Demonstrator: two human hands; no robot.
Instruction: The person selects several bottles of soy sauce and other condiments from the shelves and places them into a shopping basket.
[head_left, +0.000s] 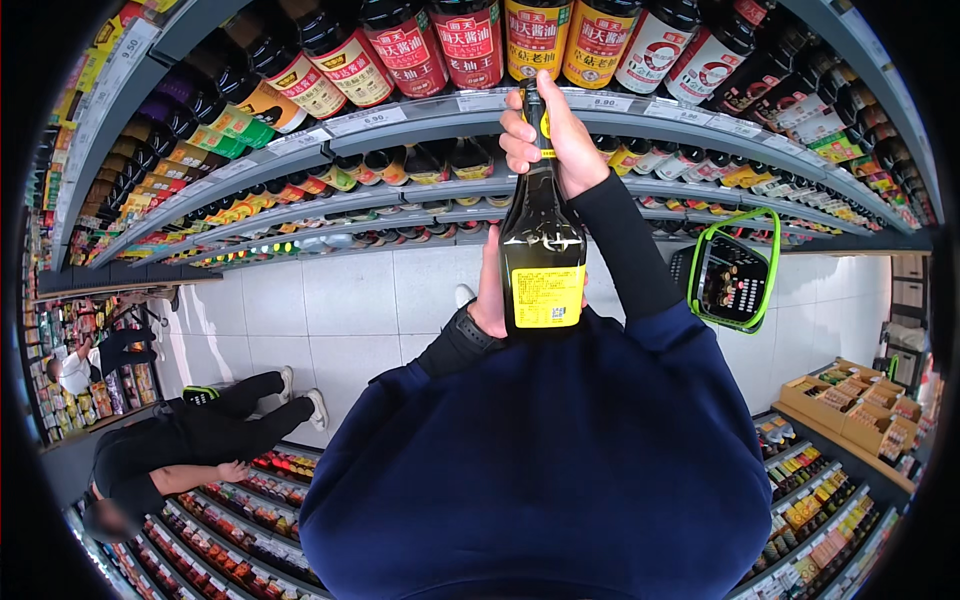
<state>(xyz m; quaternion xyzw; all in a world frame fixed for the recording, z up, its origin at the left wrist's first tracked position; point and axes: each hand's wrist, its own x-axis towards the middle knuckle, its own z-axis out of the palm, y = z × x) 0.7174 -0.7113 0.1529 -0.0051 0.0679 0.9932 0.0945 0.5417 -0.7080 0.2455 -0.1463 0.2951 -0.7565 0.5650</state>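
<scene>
In front of my chest, my two hands hold a dark glass bottle of sauce (544, 217), probably soy sauce. Its yellow back label (546, 296) faces me, bearing small print and a printed code. My right hand (562, 142) is wrapped around the dark-capped neck, with the thumb up along it. Lower down, my left hand (491, 289) supports the side of the bottle's body; most of its fingers are hidden behind the glass. Just beyond the neck, bottles with yellow labels (536, 45) and bottles with red labels (466, 49) line the upper shelf.
Shelf edges (442, 120) with price tags curve close ahead. A black shopping basket with a green rim (694, 289) stands on the tiled floor at right, holding a few items. A person in black (187, 442) stands behind at left; another person (75, 371) is farther off.
</scene>
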